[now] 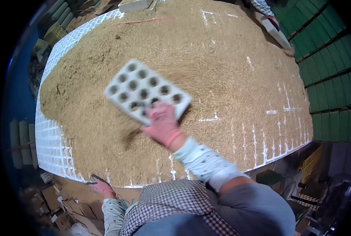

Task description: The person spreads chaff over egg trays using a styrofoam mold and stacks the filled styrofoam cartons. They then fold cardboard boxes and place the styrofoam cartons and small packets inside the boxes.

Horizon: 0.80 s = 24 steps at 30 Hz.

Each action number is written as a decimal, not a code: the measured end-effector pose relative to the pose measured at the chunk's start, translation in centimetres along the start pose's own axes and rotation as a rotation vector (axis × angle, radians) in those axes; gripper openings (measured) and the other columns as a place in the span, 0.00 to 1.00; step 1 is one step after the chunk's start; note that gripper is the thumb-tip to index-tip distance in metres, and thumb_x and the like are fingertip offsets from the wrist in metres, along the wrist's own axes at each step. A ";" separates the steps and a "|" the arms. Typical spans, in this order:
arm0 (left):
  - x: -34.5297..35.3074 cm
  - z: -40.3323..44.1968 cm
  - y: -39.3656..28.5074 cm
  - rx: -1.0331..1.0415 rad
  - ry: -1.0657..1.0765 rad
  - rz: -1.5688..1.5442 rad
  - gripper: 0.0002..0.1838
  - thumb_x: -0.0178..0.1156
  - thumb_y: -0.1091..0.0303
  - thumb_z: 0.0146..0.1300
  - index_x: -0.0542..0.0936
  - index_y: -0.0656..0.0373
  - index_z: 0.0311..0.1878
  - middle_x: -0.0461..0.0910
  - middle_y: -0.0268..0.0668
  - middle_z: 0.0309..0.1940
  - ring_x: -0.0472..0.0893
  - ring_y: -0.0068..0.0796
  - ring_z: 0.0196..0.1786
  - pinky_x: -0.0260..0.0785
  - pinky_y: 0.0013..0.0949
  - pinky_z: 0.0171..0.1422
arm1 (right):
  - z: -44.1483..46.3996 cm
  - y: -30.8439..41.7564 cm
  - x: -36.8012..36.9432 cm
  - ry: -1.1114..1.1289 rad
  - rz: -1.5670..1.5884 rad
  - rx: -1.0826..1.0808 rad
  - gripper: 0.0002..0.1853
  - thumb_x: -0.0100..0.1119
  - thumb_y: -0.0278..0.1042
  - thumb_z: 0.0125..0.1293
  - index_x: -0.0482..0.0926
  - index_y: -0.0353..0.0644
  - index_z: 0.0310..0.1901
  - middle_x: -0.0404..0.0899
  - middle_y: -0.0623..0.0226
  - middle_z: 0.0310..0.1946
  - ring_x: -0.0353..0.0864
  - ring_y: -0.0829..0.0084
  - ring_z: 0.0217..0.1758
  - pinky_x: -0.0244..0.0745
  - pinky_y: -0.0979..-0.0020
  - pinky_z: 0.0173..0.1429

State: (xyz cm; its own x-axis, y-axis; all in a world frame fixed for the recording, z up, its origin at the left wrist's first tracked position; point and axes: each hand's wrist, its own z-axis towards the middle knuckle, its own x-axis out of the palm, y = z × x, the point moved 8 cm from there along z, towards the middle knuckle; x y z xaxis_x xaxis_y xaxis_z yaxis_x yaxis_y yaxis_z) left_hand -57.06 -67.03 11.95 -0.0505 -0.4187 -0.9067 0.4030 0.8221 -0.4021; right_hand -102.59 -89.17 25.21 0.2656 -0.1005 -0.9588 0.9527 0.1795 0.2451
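Observation:
My right hand [161,122], in a pink glove with dark fingertips, grips the near edge of a white foam block [138,84] with rows of round holes. Some of its fingers are hidden at the holes. The block lies slanted on a wide layer of loose tan grain or husk-like material [226,82], which is blurred along two sides of the block. At the near left edge of the table rests my left hand [100,186], gloved alike, its fingers stretched out and apart, holding nothing.
White cell trays [51,135] show under the tan material at the left and near edges. Another person's hand [274,21] is on a white block [277,34] at far right. Green stacked panels [333,67] stand at right; cardboard [51,196] lies below left.

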 end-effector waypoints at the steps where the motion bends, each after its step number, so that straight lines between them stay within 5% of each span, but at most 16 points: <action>1: -0.4 -0.5 -0.8 -0.037 0.036 0.022 0.43 0.45 0.40 0.66 0.55 0.71 0.68 0.59 0.59 0.66 0.62 0.53 0.67 0.55 0.46 0.69 | -0.4 3.3 0.9 0.065 0.078 -0.102 0.33 0.59 0.61 0.46 0.76 0.53 0.53 0.74 0.62 0.45 0.69 0.61 0.53 0.59 0.58 0.54; 4: 1.1 2.5 2.7 -0.086 0.025 0.162 0.42 0.44 0.39 0.66 0.57 0.71 0.67 0.60 0.59 0.65 0.63 0.53 0.66 0.56 0.47 0.68 | -4.4 10.6 0.9 0.231 0.159 -0.626 0.30 0.59 0.59 0.47 0.77 0.54 0.52 0.73 0.60 0.48 0.69 0.59 0.54 0.58 0.56 0.59; 5: 1.4 4.0 4.2 0.059 0.021 0.192 0.41 0.44 0.40 0.66 0.58 0.70 0.67 0.62 0.58 0.64 0.65 0.53 0.64 0.57 0.47 0.67 | -5.6 10.2 2.3 0.315 0.216 -0.712 0.26 0.61 0.54 0.45 0.79 0.53 0.48 0.74 0.59 0.48 0.70 0.58 0.54 0.58 0.53 0.63; 6: 1.7 5.3 5.7 0.205 0.011 0.223 0.39 0.45 0.42 0.66 0.60 0.69 0.66 0.64 0.57 0.62 0.67 0.53 0.63 0.57 0.47 0.66 | -6.0 6.4 1.8 0.129 0.454 -0.667 0.22 0.63 0.46 0.42 0.81 0.49 0.41 0.76 0.59 0.45 0.72 0.58 0.52 0.60 0.55 0.64; 7: 1.3 5.5 5.2 0.132 0.038 0.008 0.37 0.47 0.44 0.66 0.60 0.68 0.66 0.65 0.57 0.62 0.67 0.53 0.62 0.57 0.47 0.67 | -5.2 1.2 0.8 -0.013 0.613 -0.374 0.20 0.64 0.41 0.38 0.81 0.44 0.37 0.77 0.58 0.42 0.73 0.58 0.52 0.64 0.58 0.61; 9: 1.2 5.2 3.2 -0.091 0.171 -0.481 0.34 0.50 0.49 0.67 0.60 0.65 0.67 0.64 0.56 0.61 0.66 0.53 0.62 0.56 0.47 0.67 | -2.1 -8.3 -2.1 0.204 0.158 0.010 0.22 0.66 0.41 0.39 0.80 0.37 0.37 0.79 0.52 0.38 0.78 0.55 0.44 0.73 0.61 0.47; 10: 0.2 4.2 1.2 -0.044 0.077 -0.335 0.33 0.51 0.51 0.66 0.60 0.63 0.67 0.63 0.56 0.62 0.65 0.53 0.63 0.55 0.46 0.68 | -2.0 -11.7 -6.1 -0.140 0.026 -0.104 0.16 0.63 0.40 0.43 0.77 0.39 0.33 0.76 0.55 0.28 0.76 0.56 0.32 0.71 0.58 0.39; 11: -0.5 2.7 -1.2 0.004 -0.008 -0.187 0.33 0.52 0.53 0.66 0.59 0.62 0.68 0.61 0.56 0.62 0.63 0.53 0.64 0.54 0.46 0.68 | -2.2 -19.0 -6.7 -0.109 0.135 0.229 0.19 0.63 0.45 0.46 0.77 0.38 0.35 0.78 0.53 0.31 0.78 0.55 0.35 0.72 0.58 0.41; 13: -0.9 2.5 -2.1 0.044 -0.089 -0.081 0.32 0.53 0.56 0.66 0.58 0.59 0.69 0.58 0.55 0.64 0.61 0.52 0.65 0.52 0.46 0.69 | -4.2 -31.8 -5.9 -0.164 -0.345 0.604 0.38 0.62 0.57 0.48 0.71 0.41 0.58 0.72 0.49 0.56 0.73 0.54 0.57 0.69 0.57 0.57; 16: 0.1 1.8 -1.5 0.020 -0.096 -0.192 0.32 0.54 0.59 0.65 0.56 0.57 0.70 0.54 0.55 0.66 0.57 0.52 0.67 0.49 0.45 0.71 | 1.9 -29.9 -2.7 0.126 -0.338 0.775 0.46 0.61 0.62 0.48 0.63 0.44 0.66 0.69 0.50 0.60 0.70 0.50 0.61 0.64 0.55 0.63; 18: -1.0 1.6 -2.6 0.069 -0.067 -0.210 0.32 0.55 0.61 0.65 0.56 0.57 0.70 0.54 0.55 0.65 0.57 0.52 0.67 0.49 0.44 0.71 | 8.6 -19.5 0.7 0.040 -0.355 0.272 0.47 0.60 0.65 0.48 0.62 0.45 0.66 0.68 0.50 0.61 0.68 0.50 0.62 0.61 0.52 0.64; 20: -1.3 1.0 -3.0 0.020 -0.066 -0.242 0.32 0.54 0.63 0.65 0.56 0.57 0.70 0.53 0.54 0.65 0.55 0.51 0.68 0.48 0.43 0.71 | 13.8 -8.8 2.9 0.185 -0.271 -0.012 0.45 0.59 0.64 0.48 0.63 0.49 0.66 0.67 0.51 0.62 0.68 0.51 0.63 0.60 0.52 0.65; 24: -2.6 1.6 -4.7 -0.020 -0.024 -0.217 0.32 0.55 0.66 0.64 0.56 0.58 0.69 0.51 0.54 0.67 0.53 0.52 0.70 0.47 0.42 0.72 | 28.5 -6.5 5.8 0.202 -0.238 0.251 0.41 0.56 0.61 0.49 0.64 0.56 0.66 0.69 0.54 0.61 0.67 0.56 0.64 0.59 0.56 0.66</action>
State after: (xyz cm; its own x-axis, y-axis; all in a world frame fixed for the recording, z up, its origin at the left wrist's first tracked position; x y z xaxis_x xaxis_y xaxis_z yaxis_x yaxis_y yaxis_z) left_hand -57.42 -70.43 16.44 -0.1118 -0.5954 -0.7956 0.3667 0.7194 -0.5899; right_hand -103.01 -118.84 22.14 0.0225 0.0881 -0.9959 0.9972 -0.0728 0.0161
